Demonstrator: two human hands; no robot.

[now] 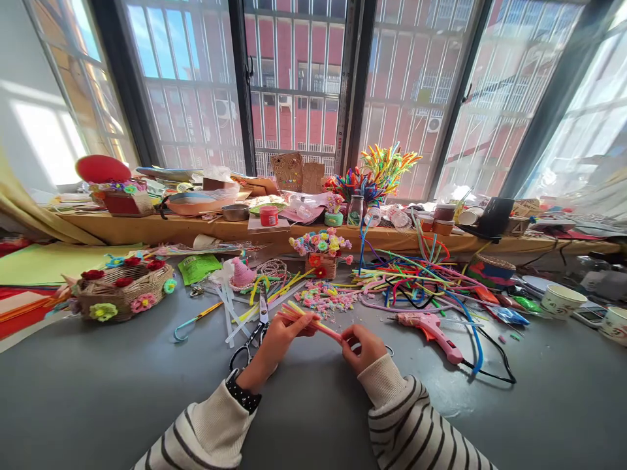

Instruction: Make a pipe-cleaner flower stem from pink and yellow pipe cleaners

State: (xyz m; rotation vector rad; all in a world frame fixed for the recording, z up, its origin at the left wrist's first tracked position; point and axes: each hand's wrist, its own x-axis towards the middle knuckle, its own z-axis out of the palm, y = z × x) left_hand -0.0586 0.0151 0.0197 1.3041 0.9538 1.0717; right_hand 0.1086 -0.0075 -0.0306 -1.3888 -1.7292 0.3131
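A thin bundle of pink and yellow straws [328,331] is held above the grey table, slanting down to the right. My left hand [284,336] is closed round its upper left part, with the loose ends fanning past the fingers. At the lower right end, my right hand [363,348] pinches the straws between thumb and fingers. Scissors [263,308] with black patterned handles lie beside and partly behind my left hand. Just beyond both hands is a heap of small cut pink, yellow and green pieces [327,299]. A pink glue gun [434,331] lies to the right of my right hand.
Tangled pipe cleaners [411,281] spread behind the glue gun. A twine basket with flowers [125,294] stands at left, a small flower pot [322,261] at centre back. Paper cups [563,300] are at right. A crowded ledge [206,220] runs below the barred windows.
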